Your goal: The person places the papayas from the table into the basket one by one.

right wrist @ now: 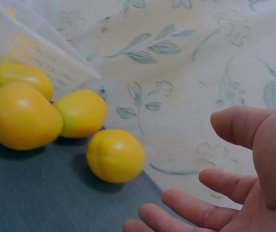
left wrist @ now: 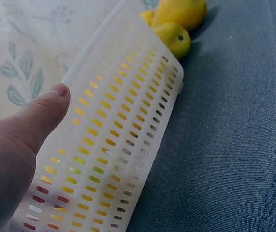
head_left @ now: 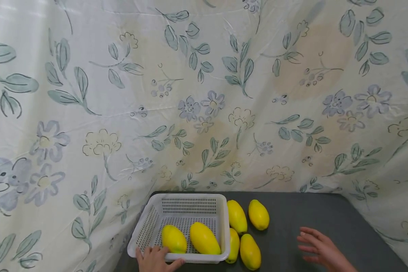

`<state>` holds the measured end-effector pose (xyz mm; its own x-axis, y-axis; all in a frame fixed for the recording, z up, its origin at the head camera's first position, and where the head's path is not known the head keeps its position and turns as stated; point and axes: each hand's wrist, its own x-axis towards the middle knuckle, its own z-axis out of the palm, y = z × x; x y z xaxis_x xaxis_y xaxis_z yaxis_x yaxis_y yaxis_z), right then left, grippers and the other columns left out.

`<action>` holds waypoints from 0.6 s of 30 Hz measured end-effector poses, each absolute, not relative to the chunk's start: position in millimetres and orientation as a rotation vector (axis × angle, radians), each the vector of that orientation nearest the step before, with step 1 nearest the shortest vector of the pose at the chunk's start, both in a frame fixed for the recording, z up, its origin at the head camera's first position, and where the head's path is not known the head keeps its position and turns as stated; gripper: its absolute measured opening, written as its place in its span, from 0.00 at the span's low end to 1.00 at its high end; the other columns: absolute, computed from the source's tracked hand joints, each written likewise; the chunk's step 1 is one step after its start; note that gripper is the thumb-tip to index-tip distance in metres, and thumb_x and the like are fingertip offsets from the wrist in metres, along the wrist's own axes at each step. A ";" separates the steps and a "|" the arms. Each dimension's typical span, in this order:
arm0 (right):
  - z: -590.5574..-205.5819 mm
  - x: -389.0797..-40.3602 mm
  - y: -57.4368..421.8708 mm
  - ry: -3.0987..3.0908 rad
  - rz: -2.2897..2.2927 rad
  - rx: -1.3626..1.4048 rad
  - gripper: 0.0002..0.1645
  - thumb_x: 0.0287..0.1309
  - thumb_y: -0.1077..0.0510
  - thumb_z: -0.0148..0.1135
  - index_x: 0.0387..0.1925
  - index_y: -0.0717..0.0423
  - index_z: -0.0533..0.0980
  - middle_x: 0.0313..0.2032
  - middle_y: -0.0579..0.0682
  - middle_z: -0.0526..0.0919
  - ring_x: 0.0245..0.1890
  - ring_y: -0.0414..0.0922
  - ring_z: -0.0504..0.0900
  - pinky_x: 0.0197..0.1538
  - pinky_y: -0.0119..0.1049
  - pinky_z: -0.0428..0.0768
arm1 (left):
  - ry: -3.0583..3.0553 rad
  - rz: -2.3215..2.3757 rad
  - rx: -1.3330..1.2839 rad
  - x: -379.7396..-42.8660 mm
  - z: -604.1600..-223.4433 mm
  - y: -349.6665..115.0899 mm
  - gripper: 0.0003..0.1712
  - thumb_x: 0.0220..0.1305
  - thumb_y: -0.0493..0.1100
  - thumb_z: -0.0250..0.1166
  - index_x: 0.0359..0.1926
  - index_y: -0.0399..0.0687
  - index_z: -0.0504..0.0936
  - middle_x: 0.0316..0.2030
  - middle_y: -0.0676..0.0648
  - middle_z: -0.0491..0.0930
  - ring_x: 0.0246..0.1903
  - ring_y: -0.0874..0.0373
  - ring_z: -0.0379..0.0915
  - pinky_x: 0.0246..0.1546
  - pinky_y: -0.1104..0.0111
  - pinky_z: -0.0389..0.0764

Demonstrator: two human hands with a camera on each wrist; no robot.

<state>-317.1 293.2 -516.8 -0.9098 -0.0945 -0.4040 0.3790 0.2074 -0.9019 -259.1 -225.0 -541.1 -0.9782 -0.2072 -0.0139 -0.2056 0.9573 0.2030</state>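
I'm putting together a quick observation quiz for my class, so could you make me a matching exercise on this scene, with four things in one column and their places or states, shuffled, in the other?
Things
1. White basket
2. Left hand's fingers
3. Right hand's fingers
4. Four loose yellow fruits

Places or states
A. Lying on the dark surface, right of the basket
B. Contains two yellow fruits
C. Spread apart, gripping nothing
D. Holding the basket's near rim

Right pairs: 1-B, 2-D, 3-C, 4-A
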 end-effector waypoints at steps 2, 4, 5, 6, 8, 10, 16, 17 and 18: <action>-515.9 -320.4 285.1 2.119 -1.735 0.268 0.56 0.63 0.33 0.55 0.71 0.70 0.47 0.64 0.75 0.65 0.54 0.64 0.78 0.53 0.57 0.79 | -3.103 -0.318 0.329 -259.1 -541.8 -225.3 0.49 0.36 0.89 0.52 0.36 0.53 0.84 0.36 0.43 0.79 0.49 0.36 0.69 0.62 0.26 0.42; -516.9 -325.4 275.6 2.131 -1.720 0.273 0.55 0.63 0.33 0.55 0.71 0.70 0.49 0.63 0.74 0.66 0.53 0.63 0.78 0.52 0.56 0.80 | -3.104 -0.326 0.333 -259.3 -542.7 -225.7 0.50 0.36 0.90 0.51 0.35 0.53 0.83 0.35 0.44 0.79 0.48 0.36 0.69 0.62 0.26 0.41; -517.8 -328.0 269.9 2.135 -1.712 0.283 0.54 0.63 0.33 0.55 0.71 0.70 0.50 0.63 0.74 0.67 0.53 0.63 0.79 0.51 0.56 0.80 | -3.106 -0.334 0.336 -259.6 -543.3 -225.9 0.50 0.35 0.90 0.51 0.35 0.53 0.83 0.35 0.44 0.79 0.48 0.36 0.69 0.62 0.26 0.40; -519.4 -330.4 264.6 2.140 -1.701 0.271 0.53 0.64 0.34 0.54 0.70 0.70 0.51 0.63 0.74 0.67 0.53 0.63 0.79 0.50 0.56 0.81 | -3.107 -0.342 0.340 -259.8 -543.9 -226.2 0.50 0.34 0.90 0.51 0.35 0.54 0.83 0.34 0.44 0.78 0.48 0.37 0.69 0.62 0.26 0.40; -523.2 -335.4 253.0 2.142 -1.682 0.260 0.51 0.64 0.35 0.55 0.69 0.70 0.53 0.61 0.74 0.69 0.52 0.63 0.79 0.48 0.55 0.82 | -3.106 -0.357 0.347 -260.3 -545.1 -226.6 0.50 0.33 0.91 0.51 0.34 0.54 0.83 0.34 0.45 0.78 0.48 0.37 0.69 0.62 0.26 0.39; -527.7 -339.9 242.0 2.133 -1.652 0.205 0.51 0.64 0.35 0.55 0.69 0.71 0.54 0.60 0.74 0.70 0.51 0.63 0.80 0.47 0.55 0.82 | -3.103 -0.369 0.356 -260.6 -545.7 -226.8 0.51 0.31 0.91 0.51 0.34 0.54 0.83 0.33 0.45 0.78 0.48 0.37 0.69 0.62 0.26 0.39; -547.5 -352.7 207.8 2.153 -1.532 0.097 0.50 0.58 0.33 0.61 0.64 0.68 0.63 0.58 0.71 0.72 0.45 0.56 0.83 0.43 0.55 0.83 | -3.094 -0.367 0.365 -261.3 -545.6 -226.9 0.50 0.30 0.92 0.52 0.32 0.54 0.83 0.33 0.45 0.78 0.47 0.37 0.69 0.62 0.26 0.39; -551.0 -353.3 201.1 2.177 -1.512 0.103 0.48 0.57 0.33 0.62 0.63 0.67 0.65 0.57 0.70 0.73 0.44 0.55 0.83 0.41 0.54 0.83 | -3.094 -0.369 0.364 -261.5 -545.6 -226.7 0.50 0.30 0.91 0.52 0.32 0.55 0.83 0.33 0.45 0.78 0.47 0.37 0.69 0.62 0.26 0.39; -554.2 -353.6 195.0 2.201 -1.486 0.102 0.46 0.57 0.34 0.62 0.62 0.66 0.66 0.57 0.70 0.73 0.43 0.55 0.83 0.40 0.54 0.83 | -3.096 -0.372 0.362 -261.6 -545.7 -226.5 0.50 0.30 0.91 0.52 0.33 0.55 0.83 0.34 0.45 0.78 0.47 0.37 0.69 0.62 0.26 0.39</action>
